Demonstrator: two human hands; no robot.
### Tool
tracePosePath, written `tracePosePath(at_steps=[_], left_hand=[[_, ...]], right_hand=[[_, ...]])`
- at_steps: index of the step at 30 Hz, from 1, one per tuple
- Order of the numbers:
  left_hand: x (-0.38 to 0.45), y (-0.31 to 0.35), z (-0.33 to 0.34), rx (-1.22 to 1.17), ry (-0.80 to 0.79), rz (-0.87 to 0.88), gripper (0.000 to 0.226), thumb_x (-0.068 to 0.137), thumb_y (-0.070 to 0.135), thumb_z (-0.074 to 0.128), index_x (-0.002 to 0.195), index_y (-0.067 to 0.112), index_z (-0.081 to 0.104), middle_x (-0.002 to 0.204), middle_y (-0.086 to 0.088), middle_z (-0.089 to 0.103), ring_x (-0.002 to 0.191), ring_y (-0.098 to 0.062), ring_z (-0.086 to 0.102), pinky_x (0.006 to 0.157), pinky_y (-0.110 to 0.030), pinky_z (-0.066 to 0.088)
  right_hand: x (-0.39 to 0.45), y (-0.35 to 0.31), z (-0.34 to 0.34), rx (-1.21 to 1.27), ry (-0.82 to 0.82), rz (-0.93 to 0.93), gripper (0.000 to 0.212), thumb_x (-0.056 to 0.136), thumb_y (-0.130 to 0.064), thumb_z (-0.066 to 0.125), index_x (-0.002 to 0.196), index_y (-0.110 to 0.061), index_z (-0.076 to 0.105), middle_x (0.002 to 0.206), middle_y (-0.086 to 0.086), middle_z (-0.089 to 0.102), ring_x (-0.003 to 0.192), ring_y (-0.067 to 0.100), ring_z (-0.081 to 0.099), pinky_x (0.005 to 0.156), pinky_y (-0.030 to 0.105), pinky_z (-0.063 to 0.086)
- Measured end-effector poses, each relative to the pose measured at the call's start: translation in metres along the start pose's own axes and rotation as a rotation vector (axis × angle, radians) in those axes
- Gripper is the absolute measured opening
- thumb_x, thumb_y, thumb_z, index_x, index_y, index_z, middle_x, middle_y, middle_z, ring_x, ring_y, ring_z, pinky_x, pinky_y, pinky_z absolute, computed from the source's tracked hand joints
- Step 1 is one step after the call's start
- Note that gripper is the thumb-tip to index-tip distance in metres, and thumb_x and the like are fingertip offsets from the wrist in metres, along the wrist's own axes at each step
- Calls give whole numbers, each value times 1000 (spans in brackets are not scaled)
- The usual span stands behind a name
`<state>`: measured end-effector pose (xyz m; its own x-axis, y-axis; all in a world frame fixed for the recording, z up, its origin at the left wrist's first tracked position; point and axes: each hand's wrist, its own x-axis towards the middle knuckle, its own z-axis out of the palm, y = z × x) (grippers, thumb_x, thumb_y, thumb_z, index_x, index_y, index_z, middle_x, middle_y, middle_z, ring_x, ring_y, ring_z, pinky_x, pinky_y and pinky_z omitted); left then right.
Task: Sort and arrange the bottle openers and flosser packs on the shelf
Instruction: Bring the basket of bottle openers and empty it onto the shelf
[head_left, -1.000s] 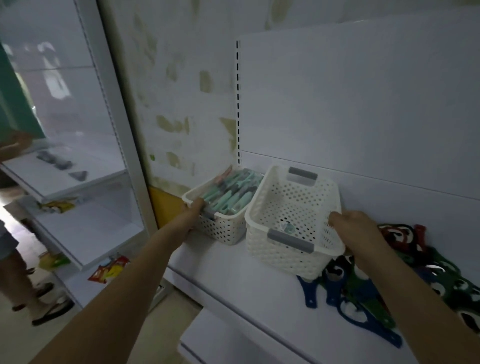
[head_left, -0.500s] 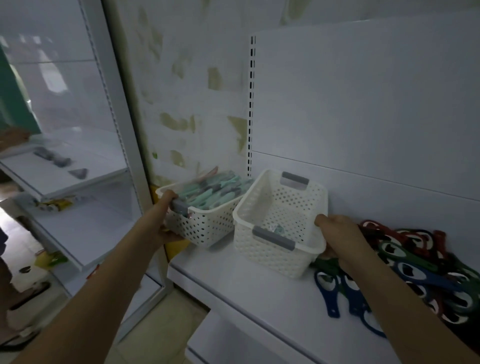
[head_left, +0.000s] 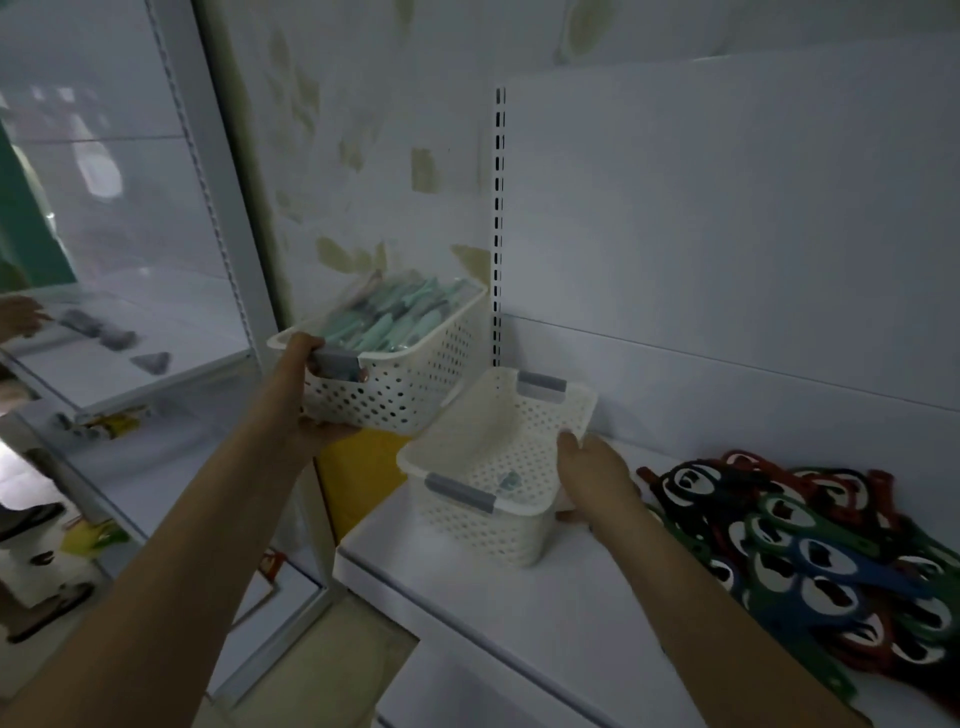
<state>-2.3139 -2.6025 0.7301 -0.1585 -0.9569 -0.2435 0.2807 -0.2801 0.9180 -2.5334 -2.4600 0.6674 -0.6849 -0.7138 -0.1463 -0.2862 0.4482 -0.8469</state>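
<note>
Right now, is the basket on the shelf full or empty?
Nearly empty: the white basket on the shelf holds one small item.

Flosser packs (head_left: 387, 325) in the lifted basket (head_left: 415, 379) are motion-blurred, I can't count them. Small item (head_left: 508, 480) in the near basket (head_left: 493, 467): too small to identify. Opener pile (head_left: 810, 561) at 4 o'clock cut by the right edge.

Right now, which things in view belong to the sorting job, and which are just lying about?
Job:
- full basket of flosser packs, gripped by left hand
- near-empty basket, held by right hand
- bottle openers
- shelf

Lying about:
- grey items on neighbouring shelf
- yellow packets lower down
</note>
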Motion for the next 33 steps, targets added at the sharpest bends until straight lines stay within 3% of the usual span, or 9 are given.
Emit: tracePosePath(at_steps=[3, 6, 11, 17, 20, 23, 26, 28, 33], left_hand=[[-10, 3, 18, -11, -107, -38, 79, 58, 55, 73, 128, 23, 57, 134, -11, 50, 114, -34, 54, 65, -45, 58], [-26, 1, 40, 46, -122, -18, 35, 81, 46, 69, 105, 23, 59, 115, -7, 53, 101, -31, 56, 77, -50, 58], [-46, -17, 52, 191, -202, -15, 24, 87, 42, 68, 98, 23, 60, 112, -8, 57, 97, -29, 60, 81, -47, 58], [-50, -30, 46, 551, -141, 219, 70, 80, 54, 71, 139, 22, 50, 129, 8, 48, 107, -16, 47, 84, -32, 36], [-51, -45, 40, 595, -145, 187, 73, 81, 58, 68, 138, 16, 54, 133, 0, 54, 110, -18, 54, 82, -27, 37], [-48, -67, 35, 565, -167, 206, 42, 88, 50, 65, 122, 27, 58, 116, 7, 56, 86, -3, 53, 65, -18, 39], [-38, -90, 28, 554, -199, 206, 56, 90, 48, 64, 136, 23, 44, 122, 5, 56, 93, -5, 56, 65, -15, 41], [-34, -107, 25, 482, -206, 190, 77, 86, 54, 65, 149, 23, 33, 133, 4, 55, 104, -8, 57, 75, -20, 44], [-36, -119, 27, 358, -163, 248, 53, 95, 43, 58, 142, 28, 42, 119, 12, 56, 99, -3, 55, 83, -26, 41]], right_hand=[[0, -16, -6, 52, 68, -124, 57, 104, -42, 27, 150, -9, 22, 158, 16, 15, 142, 31, 25, 114, 38, 22], [-2, -34, -19, 304, 85, -254, 58, 102, -49, 26, 153, -21, 21, 160, -4, 18, 145, 14, 21, 115, 25, 12], [-11, -45, -26, 457, -29, -278, 63, 94, -65, 25, 149, -36, 28, 149, -12, 35, 137, 14, 35, 113, 33, 26], [-13, -19, -22, 449, 8, -379, 34, 95, -53, 46, 126, -39, 51, 106, -26, 61, 103, -1, 58, 82, 20, 42], [-3, -17, -25, 423, 25, -393, 37, 97, -46, 46, 132, -34, 51, 115, -15, 63, 100, 0, 59, 85, 23, 44], [4, -6, -18, 332, 16, -356, 36, 98, -39, 46, 130, -23, 53, 125, 0, 59, 110, 14, 57, 92, 32, 44], [6, 7, -2, 99, 53, -260, 51, 99, -35, 44, 144, -12, 36, 158, 17, 15, 145, 28, 18, 118, 42, 18], [1, 12, 8, 144, 43, -193, 65, 102, -38, 37, 155, -17, 6, 161, 12, -4, 148, 26, 7, 117, 37, 12], [0, 11, 14, 335, 8, -158, 60, 103, -39, 33, 154, -28, 4, 156, 5, 28, 137, 27, 35, 106, 32, 30]])
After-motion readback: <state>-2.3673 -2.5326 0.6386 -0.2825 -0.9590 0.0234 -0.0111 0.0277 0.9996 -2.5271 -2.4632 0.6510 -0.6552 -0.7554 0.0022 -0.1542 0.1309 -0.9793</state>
